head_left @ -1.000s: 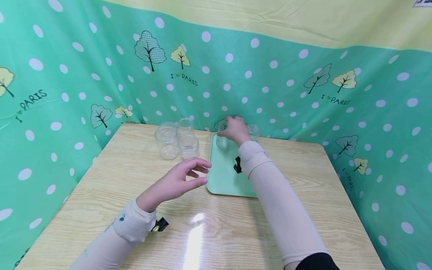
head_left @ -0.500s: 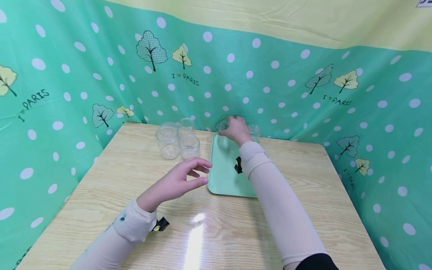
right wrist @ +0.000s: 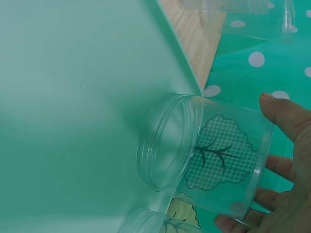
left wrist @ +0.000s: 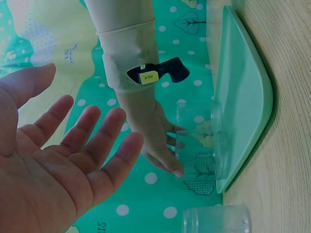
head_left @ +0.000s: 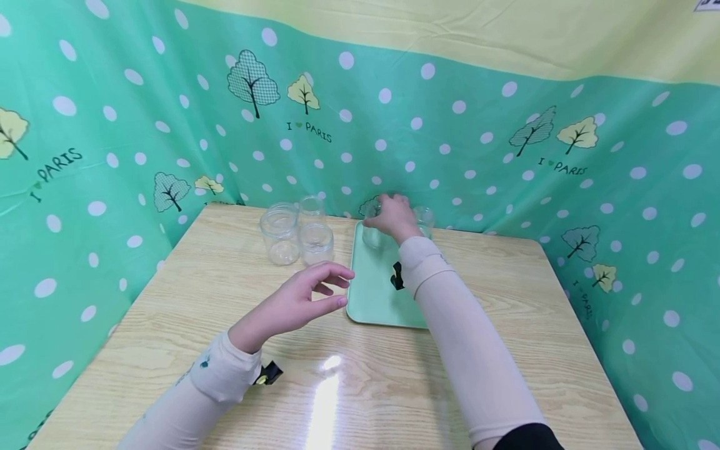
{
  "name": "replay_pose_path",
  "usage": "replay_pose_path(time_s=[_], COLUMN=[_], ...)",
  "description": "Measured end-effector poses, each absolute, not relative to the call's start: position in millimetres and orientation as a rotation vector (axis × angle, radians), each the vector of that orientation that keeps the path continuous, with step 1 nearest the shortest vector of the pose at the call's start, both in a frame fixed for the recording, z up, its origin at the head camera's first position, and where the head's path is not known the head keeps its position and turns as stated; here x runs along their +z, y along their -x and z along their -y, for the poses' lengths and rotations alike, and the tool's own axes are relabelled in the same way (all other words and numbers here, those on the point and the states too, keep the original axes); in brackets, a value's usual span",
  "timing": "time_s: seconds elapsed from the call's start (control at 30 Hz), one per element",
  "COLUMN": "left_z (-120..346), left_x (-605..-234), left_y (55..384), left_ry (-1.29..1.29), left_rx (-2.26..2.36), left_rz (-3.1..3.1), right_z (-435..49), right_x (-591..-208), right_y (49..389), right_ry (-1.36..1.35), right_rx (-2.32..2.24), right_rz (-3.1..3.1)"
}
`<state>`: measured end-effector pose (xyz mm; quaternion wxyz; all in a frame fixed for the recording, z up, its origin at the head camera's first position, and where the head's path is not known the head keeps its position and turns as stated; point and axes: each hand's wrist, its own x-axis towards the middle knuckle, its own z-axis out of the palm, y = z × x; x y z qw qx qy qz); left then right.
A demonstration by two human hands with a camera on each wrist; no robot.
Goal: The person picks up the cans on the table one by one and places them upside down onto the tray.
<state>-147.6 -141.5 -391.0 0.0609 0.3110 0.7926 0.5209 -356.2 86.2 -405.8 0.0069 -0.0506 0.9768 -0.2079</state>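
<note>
My right hand (head_left: 392, 219) reaches to the back of the light green tray (head_left: 377, 290) and holds a clear jar (right wrist: 221, 150) near its base end, thumb on one side and fingers on the other. The jar stands mouth down, its threaded neck against the tray in the right wrist view. Close beside it is a second clear jar (head_left: 424, 217), partly hidden behind the hand in the head view. My left hand (head_left: 298, 303) hovers over the table by the tray's left edge, fingers loosely bent and apart, palm bare in the left wrist view.
Left of the tray stand a large clear jar (head_left: 279, 236), a smaller one (head_left: 316, 242) and another behind them (head_left: 311, 209), close together. The wooden table (head_left: 185, 312) meets a green dotted curtain (head_left: 337, 150) along its back and sides.
The head view shifts very slightly. Both hands and the jars keep their places.
</note>
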Motion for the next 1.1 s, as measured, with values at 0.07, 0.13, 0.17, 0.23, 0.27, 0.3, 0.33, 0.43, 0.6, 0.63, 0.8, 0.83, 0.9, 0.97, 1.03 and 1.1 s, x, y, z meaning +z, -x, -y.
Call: replay_pose_path(time_s=[0.07,0.13,0.17,0.23,0.27,0.3,0.33,0.43,0.6,0.63,0.8,0.83,0.9,0.97,1.03,1.1], left_z=[141.5,141.6,141.7,141.8,141.9,141.9,142.0,141.9,141.9,142.0,142.7,142.8,142.9,143.1,143.6,144.2], left_x=[-391.0,-391.1,-391.2,-391.3,-391.6,-391.5,-391.4,-391.6,-393.4,-393.8,-393.6,-393.2,-392.7,-391.9,-391.6,-391.8], left_y=[147.6,147.7,147.8,147.8,147.8,147.7,147.6,147.3,147.3,147.5,148.0,147.9,148.1,148.3,149.0,149.9], left_ry=[-0.939,-0.94,-0.94,-0.938,-0.94,-0.939,-0.938,-0.937,-0.94,-0.94,-0.941,-0.939,-0.943,-0.942,-0.943,-0.948], left_rx=[1.576,1.574,1.573,1.572,1.571,1.57,1.568,1.563,1.556,1.555,1.553,1.554,1.559,1.562,1.565,1.57], left_rz=[-2.4,-2.401,-2.401,-2.403,-2.404,-2.405,-2.407,-2.412,-2.422,-2.423,-2.432,-2.434,-2.434,-2.431,-2.431,-2.435], right_z=[-86.1,-85.9,-85.9,-85.7,-85.5,-85.3,-85.2,-84.6,-84.0,-84.0,-82.2,-81.8,-81.9,-83.6,-86.3,-89.5], right_x=[-405.4,-404.8,-404.5,-404.0,-403.7,-403.6,-403.5,-403.5,-405.3,-405.5,-401.3,-399.2,-394.9,-390.9,-387.3,-384.1], right_y=[355.4,354.6,354.1,353.3,352.9,352.6,352.3,351.6,352.5,352.8,352.9,352.0,350.3,347.3,343.6,339.6], right_ry=[0.157,0.15,0.149,0.147,0.148,0.146,0.147,0.145,0.138,0.144,0.19,0.206,0.234,0.254,0.279,0.306], right_rx=[-0.646,-0.643,-0.644,-0.646,-0.649,-0.649,-0.653,-0.674,-0.686,-0.685,-0.692,-0.701,-0.722,-0.762,-0.806,-0.845], right_rz=[-3.057,-3.055,-3.055,-3.054,-3.055,-3.053,-3.051,-3.043,-3.044,-3.052,-3.084,-3.086,-3.09,-3.095,-3.106,-3.121])
